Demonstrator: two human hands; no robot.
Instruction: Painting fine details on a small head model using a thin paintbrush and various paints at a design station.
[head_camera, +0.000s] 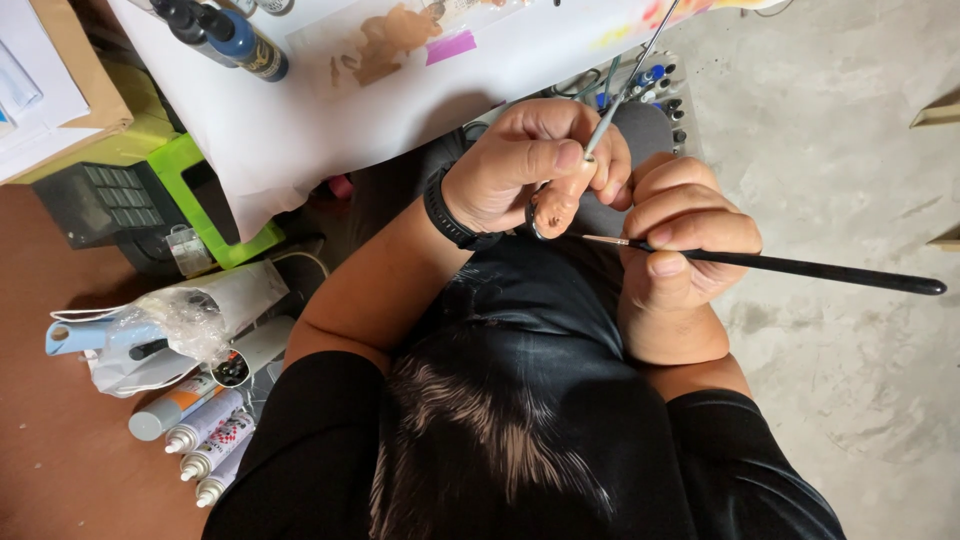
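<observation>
Beside left elbow, clear bag (185, 320) holds tubes; right hand (680, 250) grips brush (790, 266)

A small flesh-coloured figure piece (556, 205), rounded and smooth, sits pinched in the left hand (520, 165), mounted on a thin metal rod (625, 85) that slants up and away. A fine paintbrush (780, 264) with a long black handle lies nearly level in the right hand (680, 245), its pointed tip just beside the piece's lower edge.
</observation>
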